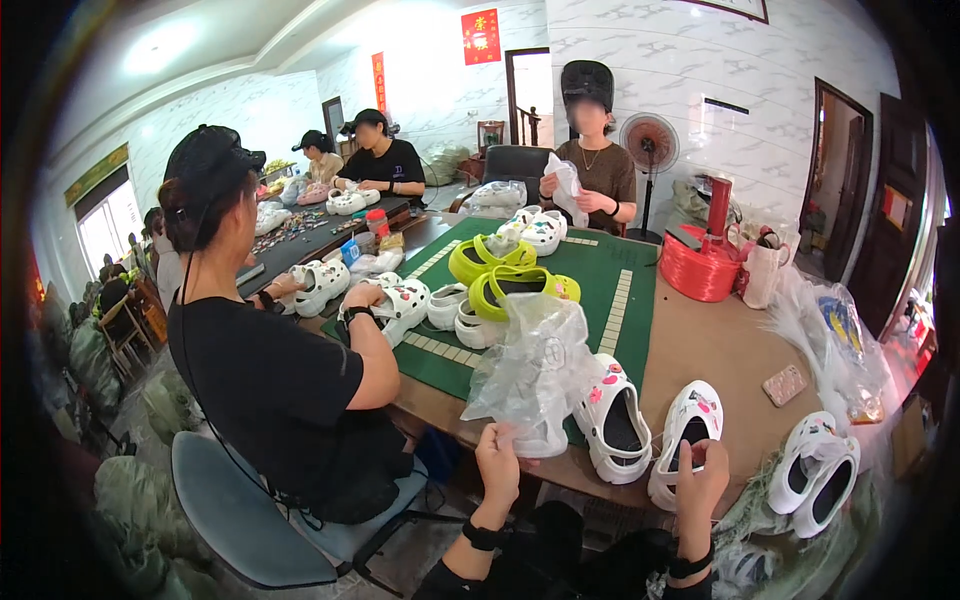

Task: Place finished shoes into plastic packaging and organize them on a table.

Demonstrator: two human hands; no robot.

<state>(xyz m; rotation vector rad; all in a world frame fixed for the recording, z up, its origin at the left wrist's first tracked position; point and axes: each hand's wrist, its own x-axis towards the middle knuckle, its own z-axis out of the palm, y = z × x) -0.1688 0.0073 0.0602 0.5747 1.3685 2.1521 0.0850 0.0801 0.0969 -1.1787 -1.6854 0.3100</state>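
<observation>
My left hand grips the lower edge of a crinkled clear plastic bag, held upright over the table's near edge. A whitish, shoe-like shape shows through the bag's lower part. My right hand, its fingers curled, is in front of the heel of a white clog with charms on its toe. Whatever those fingers hold, if anything, is hidden. Beside it, between my hands, stands another white clog with pink and other coloured charms. Both clogs have dark insoles and point away from me.
Yellow-green clogs stand on a green mat with rows of tiles. To the right are a phone, a pair of white clogs, red twine and plastic bags. A co-worker sits close left; another faces me.
</observation>
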